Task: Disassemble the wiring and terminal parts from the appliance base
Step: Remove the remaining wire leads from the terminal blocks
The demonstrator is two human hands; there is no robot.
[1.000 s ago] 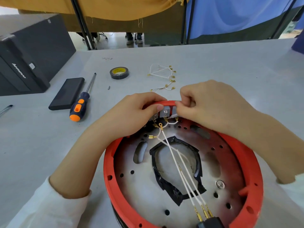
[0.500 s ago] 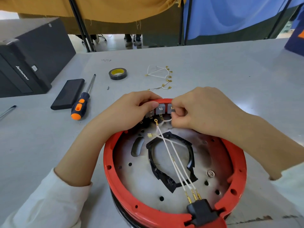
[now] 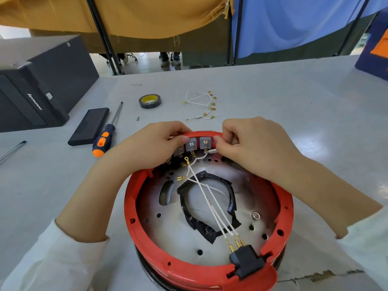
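From your head camera, both your forearms reach in over the red appliance base (image 3: 147,244), which sits on the grey surface (image 3: 294,106) right in front of you. Your left hand (image 3: 151,148) curls over the far rim, thumb tip pressed against the grey terminal blocks (image 3: 191,144) mounted there. Your right hand (image 3: 252,148) is curled too, its thumb and forefinger pinching a small metal connector (image 3: 211,152) just below the rightmost block. Three white wires (image 3: 212,204) run from the blocks across the metal plate to a black plug socket (image 3: 246,262) at the near rim.

The black computer case (image 3: 42,89) at the left reads "lenovo". The writing on the yellow-cored tape roll (image 3: 149,100) is too small to make out. An orange-and-black screwdriver (image 3: 105,139) lies beside a flat black block (image 3: 89,127), and a loose bundle of removed wires (image 3: 201,105) lies beyond the base.

Compared with half a second ago, your right hand's fingers have shifted slightly right, uncovering the rightmost block, and your left hand's grip is unchanged.
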